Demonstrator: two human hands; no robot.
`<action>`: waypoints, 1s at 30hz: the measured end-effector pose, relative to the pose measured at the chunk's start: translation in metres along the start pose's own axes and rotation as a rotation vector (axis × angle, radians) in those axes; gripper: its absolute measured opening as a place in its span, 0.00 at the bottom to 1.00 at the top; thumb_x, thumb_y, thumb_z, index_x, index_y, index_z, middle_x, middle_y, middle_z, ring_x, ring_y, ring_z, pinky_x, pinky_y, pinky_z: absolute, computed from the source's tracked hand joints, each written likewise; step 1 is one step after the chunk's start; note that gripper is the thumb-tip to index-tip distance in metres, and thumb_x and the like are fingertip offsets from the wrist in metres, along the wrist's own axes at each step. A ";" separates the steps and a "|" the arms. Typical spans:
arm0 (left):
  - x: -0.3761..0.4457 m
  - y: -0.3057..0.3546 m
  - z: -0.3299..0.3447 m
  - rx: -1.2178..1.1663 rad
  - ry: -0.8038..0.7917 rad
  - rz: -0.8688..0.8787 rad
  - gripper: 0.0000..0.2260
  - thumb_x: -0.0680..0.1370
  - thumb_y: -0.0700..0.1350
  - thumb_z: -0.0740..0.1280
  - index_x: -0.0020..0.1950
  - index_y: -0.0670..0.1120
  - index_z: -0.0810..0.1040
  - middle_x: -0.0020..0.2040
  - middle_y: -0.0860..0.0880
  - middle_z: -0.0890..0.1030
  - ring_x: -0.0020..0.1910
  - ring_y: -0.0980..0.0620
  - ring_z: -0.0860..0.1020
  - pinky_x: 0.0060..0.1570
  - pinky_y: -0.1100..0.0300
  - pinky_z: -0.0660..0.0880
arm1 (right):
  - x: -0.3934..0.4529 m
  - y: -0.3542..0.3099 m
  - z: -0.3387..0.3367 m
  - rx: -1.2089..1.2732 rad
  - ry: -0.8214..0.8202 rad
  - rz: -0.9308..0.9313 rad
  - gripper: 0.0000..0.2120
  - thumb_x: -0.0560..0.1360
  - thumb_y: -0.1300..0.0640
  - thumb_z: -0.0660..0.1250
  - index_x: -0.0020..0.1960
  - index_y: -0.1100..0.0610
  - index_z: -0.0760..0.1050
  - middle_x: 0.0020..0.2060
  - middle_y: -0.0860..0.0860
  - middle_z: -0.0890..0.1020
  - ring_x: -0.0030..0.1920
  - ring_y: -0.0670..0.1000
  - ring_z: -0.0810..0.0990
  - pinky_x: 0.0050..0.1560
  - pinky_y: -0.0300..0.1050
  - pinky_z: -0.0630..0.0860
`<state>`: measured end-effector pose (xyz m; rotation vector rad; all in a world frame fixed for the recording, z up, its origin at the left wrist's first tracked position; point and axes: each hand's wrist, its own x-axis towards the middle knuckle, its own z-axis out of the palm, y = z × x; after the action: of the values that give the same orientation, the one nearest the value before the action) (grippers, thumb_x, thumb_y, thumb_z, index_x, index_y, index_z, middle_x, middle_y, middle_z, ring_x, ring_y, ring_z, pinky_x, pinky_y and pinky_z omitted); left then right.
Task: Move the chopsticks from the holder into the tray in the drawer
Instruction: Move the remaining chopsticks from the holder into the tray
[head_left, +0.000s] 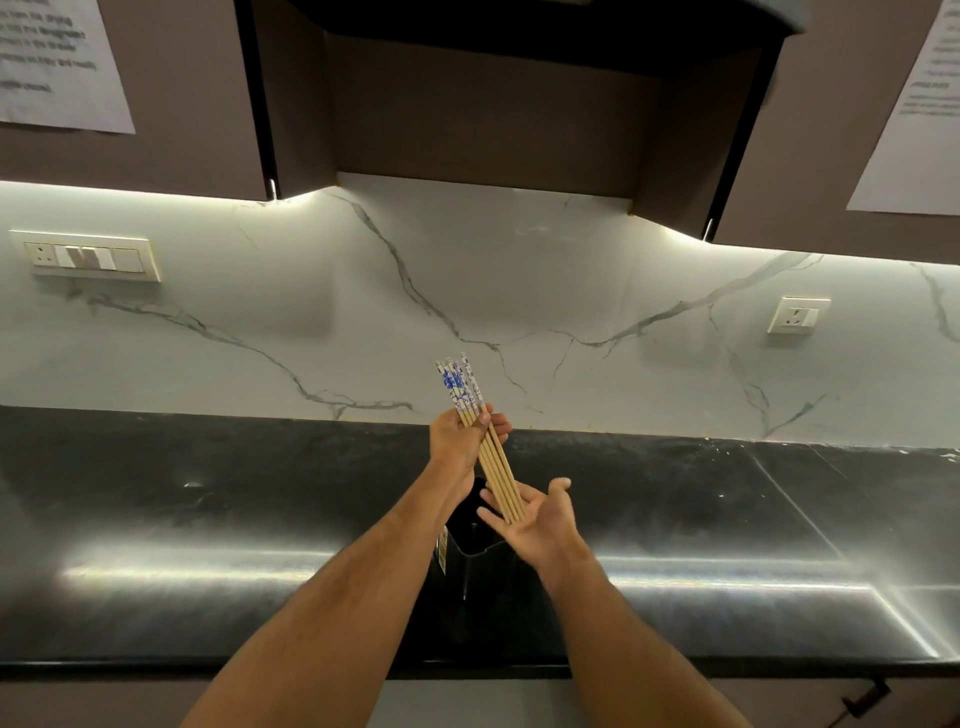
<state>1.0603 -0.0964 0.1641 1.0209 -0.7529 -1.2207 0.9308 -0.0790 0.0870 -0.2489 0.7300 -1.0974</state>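
A long black desk runs under a pale marbled wall, with dark cupboards above. On the desk, just below both forearms, stands the black holder, partly hidden by the arms; whether any sticks remain inside cannot be told. The drawer and its tray are not in view.

The chopsticks are a bundle already clear of the holder and held in the air above it. Their long axis runs on a slant: the blue-and-white patterned ends point up and away towards the wall, the plain wooden tips come down towards the person and a little to the right.

The left hand grips the bundle near its upper part, fingers and thumb curled round the sticks. The right hand lies below it, palm up and fingers spread wide, with the lower tips resting against the palm and fingers.

The right hand looks the nearer one to gather the lower ends and even up the bundle, which would then have to travel down and back towards the person.
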 end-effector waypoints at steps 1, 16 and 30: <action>-0.001 -0.001 0.002 0.014 -0.015 0.010 0.07 0.83 0.37 0.63 0.58 0.39 0.79 0.47 0.40 0.87 0.46 0.46 0.87 0.50 0.52 0.84 | 0.001 0.007 0.004 0.079 -0.007 -0.004 0.46 0.79 0.30 0.43 0.72 0.70 0.64 0.67 0.69 0.73 0.70 0.67 0.71 0.73 0.67 0.64; -0.006 0.000 -0.001 0.112 -0.091 0.040 0.07 0.83 0.38 0.63 0.57 0.42 0.80 0.44 0.43 0.87 0.46 0.47 0.87 0.50 0.54 0.84 | 0.006 0.025 0.018 0.230 0.018 -0.114 0.45 0.79 0.29 0.45 0.67 0.69 0.73 0.59 0.68 0.81 0.62 0.67 0.80 0.68 0.63 0.72; -0.010 -0.015 -0.018 0.395 -0.218 0.012 0.06 0.81 0.36 0.65 0.52 0.39 0.82 0.45 0.40 0.86 0.43 0.46 0.86 0.50 0.51 0.84 | -0.022 -0.029 0.057 -0.727 0.013 -0.597 0.15 0.83 0.52 0.63 0.56 0.64 0.79 0.45 0.68 0.83 0.38 0.59 0.82 0.41 0.54 0.82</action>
<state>1.0685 -0.0829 0.1442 1.2100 -1.2027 -1.2108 0.9412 -0.0825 0.1536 -1.1352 1.0874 -1.3508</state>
